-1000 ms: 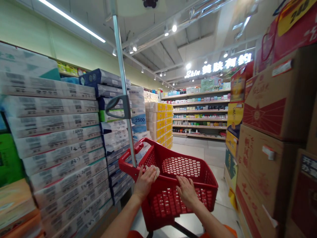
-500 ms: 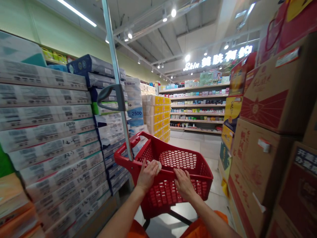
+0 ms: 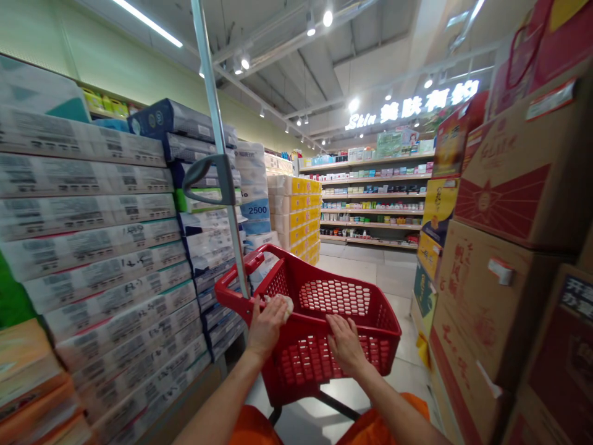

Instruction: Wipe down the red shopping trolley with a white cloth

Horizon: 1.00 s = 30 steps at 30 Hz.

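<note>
A red plastic shopping cart [image 3: 301,364] with perforated sides stands right in front of me. My left hand [image 3: 267,324] is closed on a whitish cloth [image 3: 283,304] and presses it along the cart's near rim, close to the handle end. My right hand [image 3: 344,341] rests on the same rim further to the right, with its fingers laid over the edge and nothing held in them. A metal pole [image 3: 210,93] with a grey loop grip [image 3: 222,179] rises from the cart's handle end.
Stacked packs of paper tissue [image 3: 106,247] wall the left side. Yellow-and-white packs [image 3: 296,216] stand beyond the cart. Cardboard cartons [image 3: 500,185] pile up closely on the right. Shelves of small goods [image 3: 370,198] lie at the back, past a pale tiled floor [image 3: 393,272].
My left hand has slid a little to the left along the rim with the cloth, toward the handle end. My right hand stays on the rim.
</note>
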Tool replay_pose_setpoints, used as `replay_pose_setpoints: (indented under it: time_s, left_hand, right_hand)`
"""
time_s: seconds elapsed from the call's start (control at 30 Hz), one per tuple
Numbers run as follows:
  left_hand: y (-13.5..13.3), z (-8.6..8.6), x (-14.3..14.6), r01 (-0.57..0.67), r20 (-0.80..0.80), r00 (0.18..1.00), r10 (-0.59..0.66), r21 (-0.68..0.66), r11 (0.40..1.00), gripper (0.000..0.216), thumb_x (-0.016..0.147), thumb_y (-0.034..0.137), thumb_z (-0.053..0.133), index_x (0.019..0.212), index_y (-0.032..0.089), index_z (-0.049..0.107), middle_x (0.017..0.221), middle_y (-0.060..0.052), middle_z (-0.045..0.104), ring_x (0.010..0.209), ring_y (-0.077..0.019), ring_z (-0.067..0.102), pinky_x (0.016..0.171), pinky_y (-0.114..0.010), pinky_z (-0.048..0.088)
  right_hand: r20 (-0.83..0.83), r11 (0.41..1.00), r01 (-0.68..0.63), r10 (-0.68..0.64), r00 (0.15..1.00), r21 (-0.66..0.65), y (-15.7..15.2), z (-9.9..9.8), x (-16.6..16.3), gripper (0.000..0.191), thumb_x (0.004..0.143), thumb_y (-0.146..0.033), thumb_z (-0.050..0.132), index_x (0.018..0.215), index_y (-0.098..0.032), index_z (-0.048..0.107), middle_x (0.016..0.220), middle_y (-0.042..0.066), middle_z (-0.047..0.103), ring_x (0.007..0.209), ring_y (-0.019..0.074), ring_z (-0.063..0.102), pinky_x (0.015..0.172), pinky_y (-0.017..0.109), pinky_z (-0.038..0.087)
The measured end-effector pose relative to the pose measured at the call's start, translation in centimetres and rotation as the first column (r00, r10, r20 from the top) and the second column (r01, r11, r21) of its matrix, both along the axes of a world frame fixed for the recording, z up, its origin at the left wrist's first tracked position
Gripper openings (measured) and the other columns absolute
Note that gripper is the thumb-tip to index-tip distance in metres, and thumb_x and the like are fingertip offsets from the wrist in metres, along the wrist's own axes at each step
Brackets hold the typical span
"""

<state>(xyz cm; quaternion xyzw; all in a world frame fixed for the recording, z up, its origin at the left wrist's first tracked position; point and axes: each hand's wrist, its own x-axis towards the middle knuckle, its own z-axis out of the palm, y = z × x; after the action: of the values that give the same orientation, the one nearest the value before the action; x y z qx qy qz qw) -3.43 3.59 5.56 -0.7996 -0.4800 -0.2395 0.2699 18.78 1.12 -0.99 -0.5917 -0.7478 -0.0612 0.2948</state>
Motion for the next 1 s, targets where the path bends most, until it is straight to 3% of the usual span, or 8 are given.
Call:
replay_pose_setpoints:
  time_s: [0.13, 0.37, 0.6, 0.83, 0.9, 1.0]
  left_hand:
    - [0.6, -1.7, 2.7, 0.114, -0.017, 0.993, -0.113, 0.072, 0.991, 0.039, 0.081, 0.008, 0.032, 0.107, 0.025, 0.056, 0.117, -0.001, 0.057, 0.112, -0.0132, 0.048, 0.108, -0.044, 0.001]
    - [-0.1, 0.7, -1.8, -0.023, 0.026, 0.999, 0.022, 0.035, 0.999, 0.043, 0.081, 0.008, 0.031, 0.114, 0.025, 0.052, 0.124, -0.003, 0.051, 0.114, -0.0177, 0.046, 0.107, -0.049, 0.003]
    - [0.3, -1.5, 2.4, 0.102, 0.007, 0.995, -0.102, 0.027, 0.994, 0.041, 0.082, 0.008, 0.031, 0.111, 0.027, 0.053, 0.121, 0.000, 0.055, 0.114, -0.0134, 0.046, 0.108, -0.046, 0.001]
    - [-0.2, 1.0, -3.5, -0.037, 0.039, 0.999, 0.034, 0.091, 0.995, 0.040, 0.082, 0.010, 0.032, 0.114, 0.024, 0.052, 0.126, -0.005, 0.049, 0.116, -0.0197, 0.045, 0.106, -0.051, -0.001]
    - [-0.3, 0.8, -2.9, -0.036, 0.046, 0.998, 0.032, 0.095, 0.995, 0.041, 0.081, 0.010, 0.031, 0.113, 0.022, 0.053, 0.126, -0.006, 0.049, 0.116, -0.0197, 0.045, 0.106, -0.052, 0.001]
    - [-0.2, -0.8, 0.5, 0.039, 0.051, 0.998, -0.043, 0.077, 0.996, 0.042, 0.081, 0.007, 0.030, 0.112, 0.024, 0.054, 0.124, -0.003, 0.052, 0.116, -0.0161, 0.045, 0.107, -0.048, 0.003]
  right_hand:
    - [0.049, 1.000, -0.005, 0.004, 0.999, 0.027, -0.1, -0.2, 0.5, 0.048, 0.078, -0.016, 0.036, 0.126, -0.018, 0.042, 0.127, 0.006, 0.047, 0.120, 0.0176, 0.036, 0.102, 0.039, 0.020]
    - [0.036, 0.997, 0.020, -0.023, 0.999, 0.074, -0.3, -0.4, 0.2, 0.049, 0.077, -0.015, 0.037, 0.126, -0.016, 0.042, 0.129, 0.005, 0.045, 0.124, 0.0189, 0.031, 0.104, 0.042, 0.015]
    - [0.043, 0.998, -0.002, -0.001, 0.999, 0.059, -0.2, -0.3, 0.7, 0.050, 0.076, -0.014, 0.037, 0.125, -0.017, 0.043, 0.128, 0.005, 0.046, 0.122, 0.0177, 0.034, 0.103, 0.040, 0.017]
    - [-0.003, 0.997, 0.018, -0.018, 1.000, 0.068, -0.2, -0.3, 0.4, 0.049, 0.075, -0.013, 0.037, 0.123, -0.015, 0.045, 0.126, 0.005, 0.048, 0.121, 0.0184, 0.035, 0.103, 0.041, 0.016]
    - [-0.007, 0.997, 0.024, -0.023, 1.000, 0.069, -0.2, -0.3, 0.3, 0.049, 0.075, -0.013, 0.036, 0.123, -0.015, 0.045, 0.126, 0.005, 0.048, 0.121, 0.0186, 0.035, 0.103, 0.041, 0.016]
    - [0.010, 0.997, 0.016, -0.017, 1.000, 0.072, -0.3, -0.3, 0.3, 0.050, 0.075, -0.013, 0.037, 0.124, -0.016, 0.045, 0.127, 0.005, 0.048, 0.121, 0.0181, 0.035, 0.103, 0.040, 0.017]
